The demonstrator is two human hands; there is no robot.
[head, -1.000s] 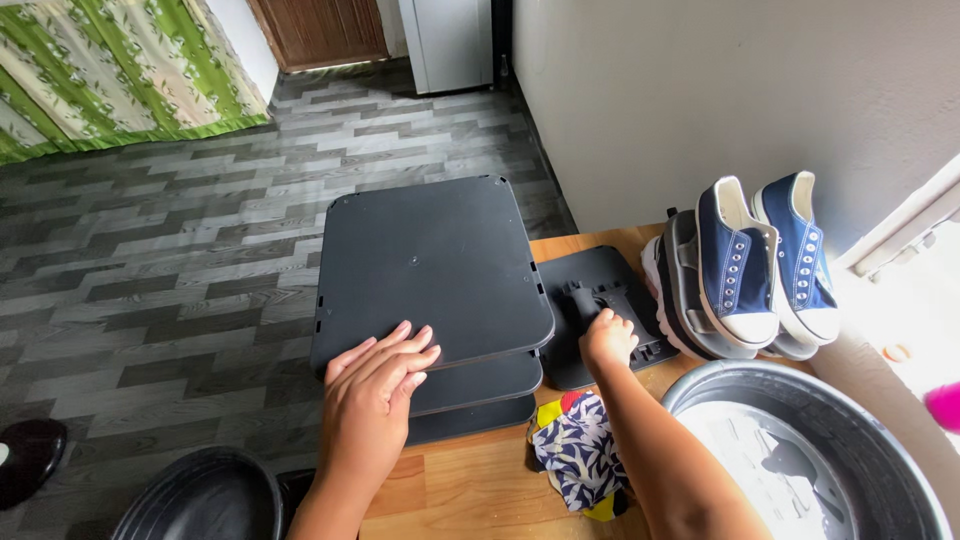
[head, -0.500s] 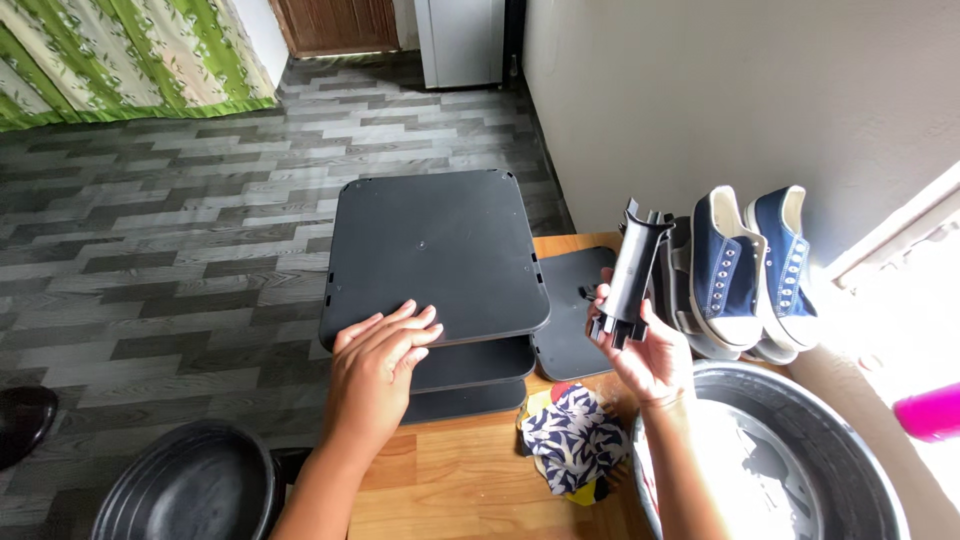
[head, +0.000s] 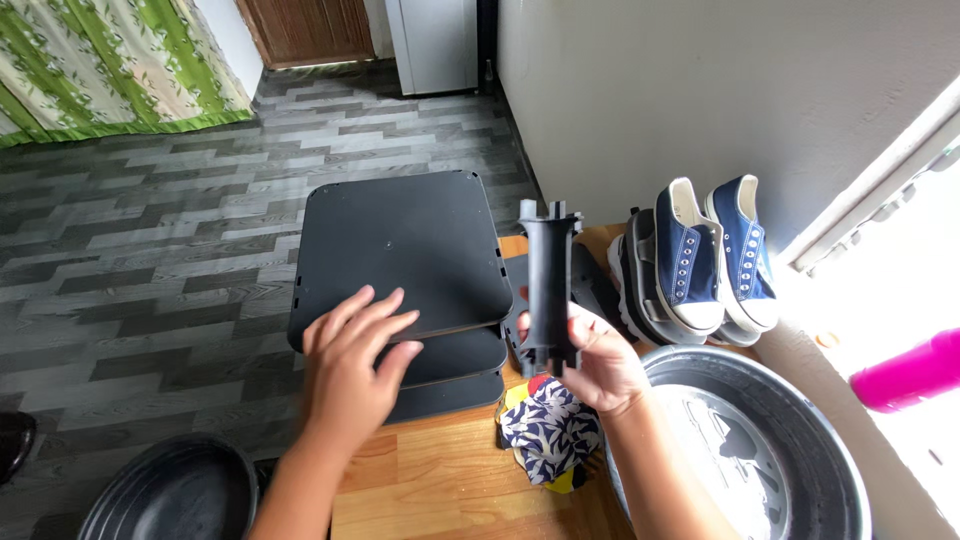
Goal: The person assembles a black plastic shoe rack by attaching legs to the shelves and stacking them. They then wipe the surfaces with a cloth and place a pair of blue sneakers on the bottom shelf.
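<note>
Left hand (head: 352, 362): palm down, fingers together and stretched forward, lying flat; bare forearm runs back toward the lower edge of the view, slanting right to left.

Right hand (head: 590, 360): raised, thumb toward the wearer, fingers curled in a closed grasp around an upright black post (head: 549, 288); wrist bent slightly, bare forearm running down to the lower right.

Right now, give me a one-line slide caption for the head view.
Left hand flat on stacked black panels; right hand holding a black plastic post upright beside blue sneakers.
</note>
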